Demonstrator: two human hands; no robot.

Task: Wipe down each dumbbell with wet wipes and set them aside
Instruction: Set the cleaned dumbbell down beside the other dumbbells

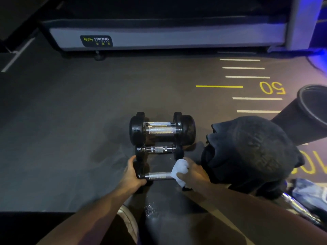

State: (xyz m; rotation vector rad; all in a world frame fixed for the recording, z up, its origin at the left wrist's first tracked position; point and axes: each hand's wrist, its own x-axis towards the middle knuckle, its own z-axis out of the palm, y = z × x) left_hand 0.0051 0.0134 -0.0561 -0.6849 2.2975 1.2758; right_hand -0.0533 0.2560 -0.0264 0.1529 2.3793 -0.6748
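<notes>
A small black dumbbell with a chrome handle (159, 176) lies on the dark gym floor in front of me. My left hand (131, 175) grips its left head. My right hand (192, 174) presses a crumpled white wet wipe (179, 169) around the handle's right end, hiding the right head. Just beyond lies a second small dumbbell (159, 149). Behind that sit two larger black dumbbells (161, 129), side by side and touching.
A dark cloth-covered bundle (251, 152) sits right of my right hand. A black bin (313, 103) lies tipped at far right. A grey Body Strong machine base (159, 38) spans the back. Floor markings (247, 85) run at right. A chrome bar (299, 207) lies at lower right.
</notes>
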